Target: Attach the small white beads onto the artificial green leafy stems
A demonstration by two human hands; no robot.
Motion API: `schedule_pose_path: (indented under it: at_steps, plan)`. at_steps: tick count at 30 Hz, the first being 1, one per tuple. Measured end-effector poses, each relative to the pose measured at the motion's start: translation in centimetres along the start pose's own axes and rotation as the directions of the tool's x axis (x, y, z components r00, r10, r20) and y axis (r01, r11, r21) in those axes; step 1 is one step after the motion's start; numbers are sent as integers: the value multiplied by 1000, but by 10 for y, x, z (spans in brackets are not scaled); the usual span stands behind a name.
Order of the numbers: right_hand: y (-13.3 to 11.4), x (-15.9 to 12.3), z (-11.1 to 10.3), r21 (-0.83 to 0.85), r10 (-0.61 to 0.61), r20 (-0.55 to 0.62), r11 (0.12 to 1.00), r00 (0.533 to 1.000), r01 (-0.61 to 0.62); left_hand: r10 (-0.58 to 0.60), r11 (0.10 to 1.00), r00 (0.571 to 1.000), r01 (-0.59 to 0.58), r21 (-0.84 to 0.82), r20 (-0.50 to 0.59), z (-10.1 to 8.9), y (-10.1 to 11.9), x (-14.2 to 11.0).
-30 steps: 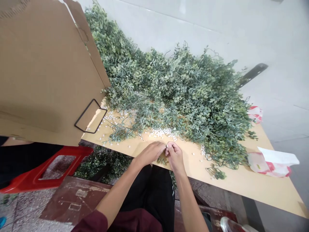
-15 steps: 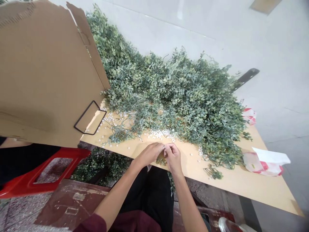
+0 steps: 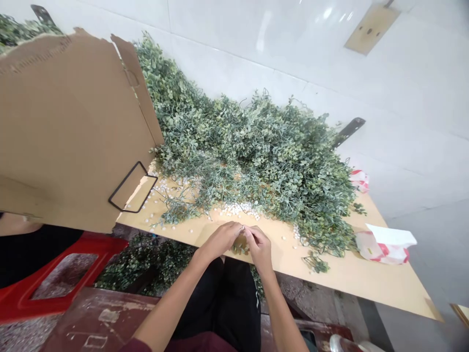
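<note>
Pinching a small white bead (image 3: 242, 228), the left hand (image 3: 220, 240) and right hand (image 3: 258, 249) meet over a tan counter (image 3: 340, 274), directly in front of a large heap of artificial foliage (image 3: 252, 161). The fingers (image 3: 252, 233) of both hands are drawn narrow and come together on the bead, though its exact shape is too small to tell. A short green sprig (image 3: 240, 249) lies on the counter just under the hands. Just in front of the heap, a small drift of white beads (image 3: 236, 210) sits among single beads scattered along its near edge. Most of the foliage lies massed in the heap, with only a few pieces apart from it, including a loose sprig (image 3: 315, 264) off its front right edge. Many beads remain loose on the counter. Left of the heap, a cardboard panel (image 3: 69, 132) with a black wire frame (image 3: 132, 188) stands upright, and a red plastic stool (image 3: 62, 278) sits lower down. Right of the heap lies a red-and-white plastic bag (image 3: 384, 247).
</note>
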State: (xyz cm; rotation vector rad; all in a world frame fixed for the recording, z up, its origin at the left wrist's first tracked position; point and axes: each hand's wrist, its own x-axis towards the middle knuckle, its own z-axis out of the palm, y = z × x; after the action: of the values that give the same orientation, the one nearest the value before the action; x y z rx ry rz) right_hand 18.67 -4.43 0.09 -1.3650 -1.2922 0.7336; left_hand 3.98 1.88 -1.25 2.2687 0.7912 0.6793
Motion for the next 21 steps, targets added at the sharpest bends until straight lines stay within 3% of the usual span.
schedule_pose_path:
  at_steps: [3,6,8,10,12,14,18,21]
  plan:
    - [-5,-2,-17,-87,-33,86,995,996,41,-17,1000,999,16,-17,-48,0,3,1]
    - [-6,-3,-44,-295,41,4,955,999,-38,-68,997,992,65,-28,-103,0,6,0]
    - [-3,-2,-66,-504,131,-78,850,988,-152,-92,996,988,90,-28,-125,-1,7,0]
    - [1,0,-85,-680,212,-139,689,967,-249,-99,995,986,97,-19,-135,-2,7,0]
    - [7,2,-100,-771,271,-181,558,945,-307,-107,994,985,107,-14,-134,-2,7,1]
    - [13,4,-108,-816,287,-183,489,940,-308,-129,992,984,128,-13,-121,-2,7,2]
    - [21,8,-107,-833,251,-132,496,959,-244,-105,993,992,108,37,-75,0,6,5]
    - [22,8,-97,-742,234,-134,620,963,-255,-70,992,997,74,102,-42,3,4,7]
